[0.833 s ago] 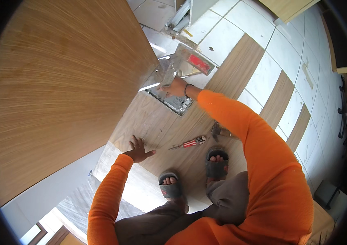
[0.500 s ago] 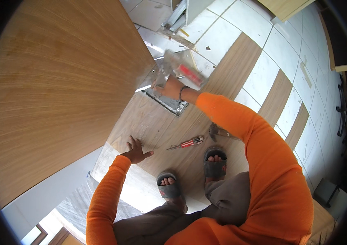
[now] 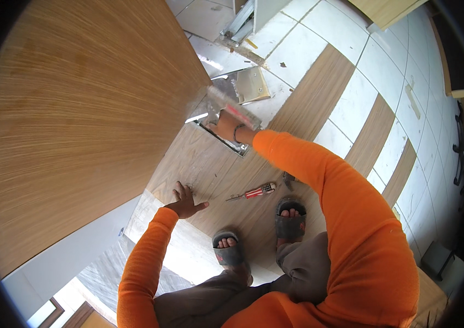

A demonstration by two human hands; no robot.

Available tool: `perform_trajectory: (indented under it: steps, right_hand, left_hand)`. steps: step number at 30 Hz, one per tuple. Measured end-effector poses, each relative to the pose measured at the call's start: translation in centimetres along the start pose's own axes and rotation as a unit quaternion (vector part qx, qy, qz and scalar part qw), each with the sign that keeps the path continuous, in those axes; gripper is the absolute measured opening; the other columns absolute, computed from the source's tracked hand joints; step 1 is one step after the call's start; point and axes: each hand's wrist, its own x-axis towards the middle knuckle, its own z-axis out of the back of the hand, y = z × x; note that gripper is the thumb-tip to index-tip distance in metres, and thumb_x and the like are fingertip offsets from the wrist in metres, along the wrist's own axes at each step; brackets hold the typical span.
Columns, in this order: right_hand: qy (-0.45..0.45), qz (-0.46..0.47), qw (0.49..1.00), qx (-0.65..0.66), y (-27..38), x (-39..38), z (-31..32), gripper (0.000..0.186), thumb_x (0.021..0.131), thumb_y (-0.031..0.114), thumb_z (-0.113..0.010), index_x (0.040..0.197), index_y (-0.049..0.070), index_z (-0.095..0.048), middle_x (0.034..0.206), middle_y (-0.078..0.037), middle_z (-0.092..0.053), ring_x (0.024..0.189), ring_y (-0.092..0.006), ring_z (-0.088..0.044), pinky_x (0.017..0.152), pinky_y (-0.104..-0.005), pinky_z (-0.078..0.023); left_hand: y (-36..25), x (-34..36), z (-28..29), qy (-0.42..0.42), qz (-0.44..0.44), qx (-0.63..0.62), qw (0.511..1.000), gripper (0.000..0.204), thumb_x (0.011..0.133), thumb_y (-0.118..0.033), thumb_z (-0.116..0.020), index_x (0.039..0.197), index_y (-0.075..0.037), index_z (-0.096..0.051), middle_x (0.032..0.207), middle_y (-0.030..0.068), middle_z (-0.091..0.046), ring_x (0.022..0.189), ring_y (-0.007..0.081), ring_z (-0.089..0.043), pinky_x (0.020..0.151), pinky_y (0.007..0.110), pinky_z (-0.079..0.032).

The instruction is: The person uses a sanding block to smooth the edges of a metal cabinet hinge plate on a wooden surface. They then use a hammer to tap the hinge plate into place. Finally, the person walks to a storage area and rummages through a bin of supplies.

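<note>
While left hand (image 3: 186, 204) splays on planks (image 3: 210, 169), blurred tool (image 3: 237, 112) sits clamped in right hand (image 3: 225, 127), farther forward.

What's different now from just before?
The right hand has swung the blurred, flat red-patched tool leftward and closer in, uncovering more of the metal piece behind. Nothing was visibly let go. The left hand stays spread on the wood-look floor, and the screwdriver lies where it was.
</note>
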Motion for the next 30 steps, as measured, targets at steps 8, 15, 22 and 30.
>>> perform_trajectory:
  steps: [8, 15, 22, 30]
  right_hand:
    - [0.155, -0.09, 0.904, 0.388, 3.1, -0.2, 8.8, 0.023, 0.097, 0.012, -0.066, 0.118, 0.003, -0.069, 0.115, -0.011, -0.07, 0.105, -0.02, -0.068, 0.076, -0.0323, -0.066]
    - [0.084, 0.028, 0.968, 0.233, 5.0, -1.2, 10.4, 0.023, 0.095, 0.022, -0.065, 0.111, 0.006, -0.07, 0.105, -0.017, -0.07, 0.095, -0.0298, -0.07, 0.078, -0.0406, -0.06]
    - [-0.104, 0.038, 0.991, 0.072, 4.5, -2.9, 4.4, 0.036, 0.094, 0.034, -0.062, 0.103, 0.0, -0.067, 0.097, -0.025, -0.069, 0.088, -0.0408, -0.066, 0.081, -0.0474, -0.053]
    - [0.027, 0.049, 0.998, 0.041, 3.6, -3.9, 4.3, 0.03, 0.096, 0.031, -0.058, 0.107, 0.005, -0.068, 0.1, -0.023, -0.067, 0.093, -0.0395, -0.064, 0.084, -0.0479, -0.051]
  left_hand:
    - [-0.2, -1.1, 0.1, 0.0, 0.023, 0.029, 0.999, 0.12, 0.089, -0.085, -0.029, 0.155, 0.009, 0.006, 0.158, 0.0406, 0.014, 0.148, 0.0582, -0.002, 0.119, 0.062, -0.017]
    - [1.1, -0.6, -0.6, -0.011, 0.014, -0.017, 1.0, 0.127, 0.084, -0.089, -0.035, 0.157, 0.006, 0.006, 0.158, 0.0381, 0.02, 0.148, 0.0574, 0.005, 0.118, 0.064, -0.013]
    - [0.8, -0.2, -0.5, -0.005, 0.007, -0.013, 1.0, 0.127, 0.085, -0.089, -0.034, 0.156, 0.008, 0.006, 0.158, 0.0384, 0.02, 0.147, 0.0582, 0.006, 0.118, 0.064, -0.013]
    - [0.9, -0.8, -0.4, -0.008, 0.01, -0.014, 1.0, 0.126, 0.085, -0.088, -0.034, 0.156, 0.008, 0.006, 0.158, 0.039, 0.019, 0.147, 0.0578, 0.004, 0.118, 0.064, -0.013]
